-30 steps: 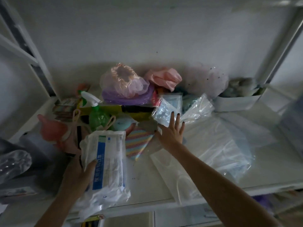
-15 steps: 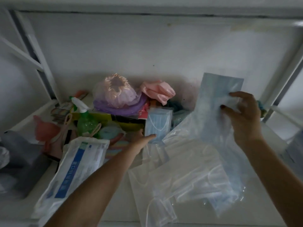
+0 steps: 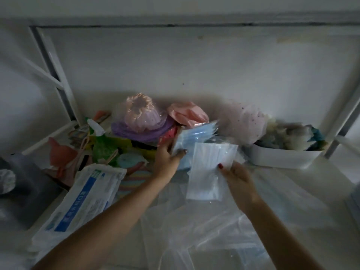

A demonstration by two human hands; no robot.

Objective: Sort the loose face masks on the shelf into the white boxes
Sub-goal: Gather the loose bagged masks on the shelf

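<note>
- Blue masks in a clear plastic wrap, the blue mask bundle [image 3: 192, 139], sit in the left hand [image 3: 167, 158]. The fingers curl round its left edge, so that grip is narrow and holding the bundle.
- The right hand [image 3: 238, 177] pinches a wrapped white mask [image 3: 209, 172] by its right edge, thumb on top. It is held up off the shelf [image 3: 321, 184], at about 4 o'clock from the bundle and just touching it.
- I think both are held side by side so they can be stacked into one pile before going in a box.
- The white box [image 3: 282, 157] stands at 3 o'clock from the hands, near the wall. It already looks full of soft grey and teal stuff, so that could get in the way of dropping masks in.
- More loose masks in clear bags [image 3: 224, 227] lie flat on the shelf at 6 o'clock, under the arms. They are slippery and floppy, so they may slide.
- A big white pack with a blue stripe [image 3: 85, 195] lies at 8 o'clock, under the left arm.
- At 10 o'clock stands a green spray bottle [image 3: 101, 145], and at 11 o'clock a purple and pink frilly cap [image 3: 142, 117]. They crowd the back left of the shelf.
</note>
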